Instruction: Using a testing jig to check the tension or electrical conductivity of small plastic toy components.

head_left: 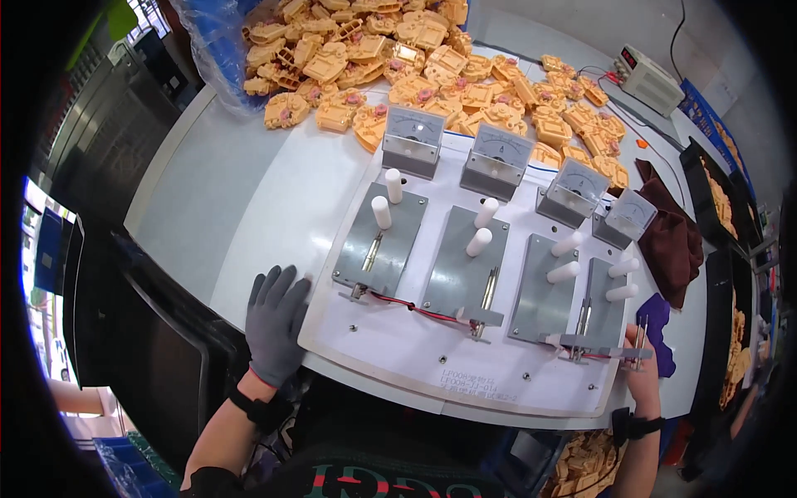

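Observation:
My left hand (277, 332), in a grey glove, lies with fingers stretched out at the left edge of a white test board (394, 357). My right hand (642, 380) is at the board's right edge, beside upright metal pins (641, 344); its fingers are partly hidden there, so their grip cannot be made out. Several grey metal plates (386, 236) on the board carry white posts (381, 212) and thin brass probes (372, 251). Behind them stand analog needle meters (413, 137). Red and black wires (413, 307) link the small clamps along the front.
Yellow-orange plastic housings (419, 66) lie piled at the back. A power supply (649, 81) stands at the back right. A dark brown cloth (668, 241), a purple cloth (656, 332) and black trays (716, 332) are at the right. A black bin (137, 332) stands at the left.

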`<state>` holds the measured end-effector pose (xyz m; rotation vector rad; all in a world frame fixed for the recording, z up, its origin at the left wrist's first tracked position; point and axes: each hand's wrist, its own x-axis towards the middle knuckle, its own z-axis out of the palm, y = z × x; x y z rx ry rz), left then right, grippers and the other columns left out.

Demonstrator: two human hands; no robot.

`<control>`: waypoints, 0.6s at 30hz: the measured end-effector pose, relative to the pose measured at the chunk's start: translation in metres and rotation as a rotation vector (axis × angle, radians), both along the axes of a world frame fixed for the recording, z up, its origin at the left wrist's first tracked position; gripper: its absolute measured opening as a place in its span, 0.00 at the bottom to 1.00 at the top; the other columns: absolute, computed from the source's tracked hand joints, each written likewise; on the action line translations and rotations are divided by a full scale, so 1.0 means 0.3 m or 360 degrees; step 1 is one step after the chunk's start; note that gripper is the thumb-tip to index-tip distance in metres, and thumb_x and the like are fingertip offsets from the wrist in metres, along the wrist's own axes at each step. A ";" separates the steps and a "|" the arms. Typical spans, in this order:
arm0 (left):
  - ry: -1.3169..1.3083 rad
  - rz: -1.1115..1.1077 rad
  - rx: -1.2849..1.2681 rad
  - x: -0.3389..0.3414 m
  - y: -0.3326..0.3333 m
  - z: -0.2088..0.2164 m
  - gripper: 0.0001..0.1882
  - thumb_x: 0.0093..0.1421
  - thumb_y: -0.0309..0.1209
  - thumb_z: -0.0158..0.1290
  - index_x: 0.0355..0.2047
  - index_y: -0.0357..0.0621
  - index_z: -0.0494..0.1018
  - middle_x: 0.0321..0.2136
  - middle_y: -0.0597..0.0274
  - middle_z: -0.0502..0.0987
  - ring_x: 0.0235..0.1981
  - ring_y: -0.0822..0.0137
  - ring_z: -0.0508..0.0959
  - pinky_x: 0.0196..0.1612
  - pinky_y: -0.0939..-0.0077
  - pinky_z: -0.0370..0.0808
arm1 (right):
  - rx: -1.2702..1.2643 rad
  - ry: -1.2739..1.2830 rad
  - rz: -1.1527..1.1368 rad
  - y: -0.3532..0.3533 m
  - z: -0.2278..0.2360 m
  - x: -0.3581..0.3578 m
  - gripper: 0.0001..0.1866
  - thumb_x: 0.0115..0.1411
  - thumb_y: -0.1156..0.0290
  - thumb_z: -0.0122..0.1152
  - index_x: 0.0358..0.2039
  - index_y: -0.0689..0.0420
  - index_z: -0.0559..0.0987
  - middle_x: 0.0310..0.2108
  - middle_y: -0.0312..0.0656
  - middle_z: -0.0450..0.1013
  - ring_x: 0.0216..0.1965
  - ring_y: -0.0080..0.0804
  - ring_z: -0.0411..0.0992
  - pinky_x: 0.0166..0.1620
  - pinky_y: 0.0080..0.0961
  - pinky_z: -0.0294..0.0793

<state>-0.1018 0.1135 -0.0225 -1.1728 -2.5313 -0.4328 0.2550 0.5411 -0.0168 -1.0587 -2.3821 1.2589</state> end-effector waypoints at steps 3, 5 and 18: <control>-0.0123 -0.0026 0.0170 0.031 0.017 0.015 0.12 0.58 0.30 0.51 0.41 0.42 0.77 0.44 0.52 0.78 0.48 0.44 0.75 0.55 0.51 0.69 | 0.0537 -0.0059 0.0084 -0.066 -0.080 0.108 0.24 0.63 0.75 0.47 0.61 0.59 0.66 0.60 0.47 0.62 0.63 0.41 0.59 0.64 0.32 0.60; -0.0210 -0.0036 0.0227 0.001 0.043 0.009 0.12 0.57 0.30 0.51 0.40 0.41 0.77 0.44 0.51 0.78 0.48 0.45 0.75 0.54 0.53 0.71 | 0.0770 -0.0321 0.0272 -0.055 -0.081 0.136 0.25 0.64 0.74 0.46 0.62 0.59 0.65 0.63 0.49 0.60 0.64 0.45 0.58 0.66 0.37 0.55; -0.0120 -0.0151 -0.0094 -0.073 -0.006 -0.070 0.22 0.64 0.34 0.42 0.57 0.41 0.69 0.61 0.54 0.66 0.63 0.46 0.63 0.65 0.56 0.59 | 0.0482 -0.0242 0.0286 -0.027 -0.013 0.077 0.20 0.65 0.70 0.50 0.57 0.58 0.72 0.65 0.48 0.59 0.68 0.42 0.53 0.67 0.31 0.52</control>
